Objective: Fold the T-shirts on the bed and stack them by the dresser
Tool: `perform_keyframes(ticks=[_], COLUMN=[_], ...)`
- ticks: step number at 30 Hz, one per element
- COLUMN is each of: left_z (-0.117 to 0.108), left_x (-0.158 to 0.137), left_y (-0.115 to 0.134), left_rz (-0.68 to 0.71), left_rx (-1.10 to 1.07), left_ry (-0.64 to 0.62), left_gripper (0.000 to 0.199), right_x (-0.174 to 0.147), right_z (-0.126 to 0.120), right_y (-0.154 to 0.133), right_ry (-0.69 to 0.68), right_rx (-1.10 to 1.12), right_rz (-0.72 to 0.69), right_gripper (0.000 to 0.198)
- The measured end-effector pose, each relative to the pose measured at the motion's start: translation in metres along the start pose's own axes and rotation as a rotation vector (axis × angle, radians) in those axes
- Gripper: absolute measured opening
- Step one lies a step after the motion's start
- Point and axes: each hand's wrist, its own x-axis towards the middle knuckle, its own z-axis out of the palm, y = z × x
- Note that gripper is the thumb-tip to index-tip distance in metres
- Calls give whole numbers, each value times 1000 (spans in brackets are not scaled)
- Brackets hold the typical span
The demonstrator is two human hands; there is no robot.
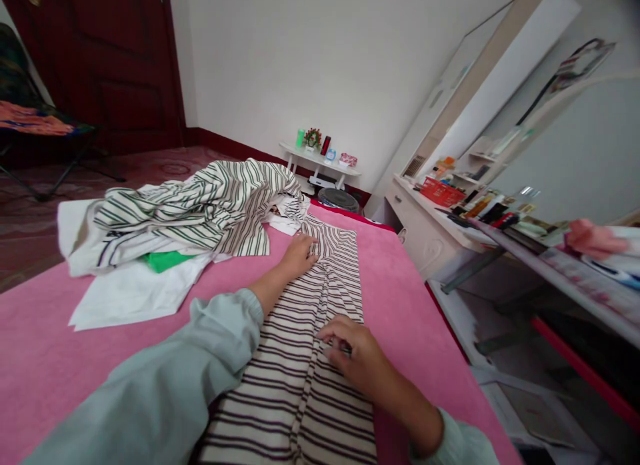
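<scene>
A cream garment with dark stripes lies stretched lengthwise before me, with a raised seam or edge running down its middle. Near its far end, the curled fingers of my left hand pinch the fabric beside that seam. Closer to me, my right hand has its thumb and bent fingers closed on the cloth along the middle edge. Left of the garment is a heap of green-and-white striped clothing, with white cloth and a bit of green cloth beneath it.
The clothes lie on a pink bed cover. To the right stands a dresser bearing a red basket and several bottles. Beyond the bed are a small white shelf and a round dark object. A folding chair stands at far left.
</scene>
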Motion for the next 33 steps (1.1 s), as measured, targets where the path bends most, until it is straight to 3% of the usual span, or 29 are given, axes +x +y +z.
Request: perform_keyframes(ticks=[2, 5, 13, 18, 21, 25, 28, 33], left_z=[-1, -9, -60, -94, -117, -149, -169, -183], left_x=[-8, -29, -109, -149, -165, -182, -191, -195], left_y=[4, 9, 26, 45, 46, 35, 34, 68], left_rz=[26, 68, 182, 212, 238, 228, 228, 375], left_rx=[-9, -43, -232, -257, -242, -253, -248, -202], left_ry=[-22, -90, -330, -473, -545, -590, -638, -705], left_gripper=[50, 55, 49, 40, 37, 43, 43, 33], right_x=[-9, -16, -18, -28, -42, -70, -89, -91], right_z=[8, 18, 33, 34, 18, -22, -42, -18], right_y=[-11, -24, -47, -53, -46, -25, -13, 5], right_ry=[-58, -71, 165, -2, -61, -96, -126, -201], right_rx=[-9, -52, 69, 59, 8, -189, -288, -285], right_rz=[-26, -45, -60, -141, -210, -296, -301, -409], right_gripper=[32, 21, 15, 18, 26, 42, 48, 43])
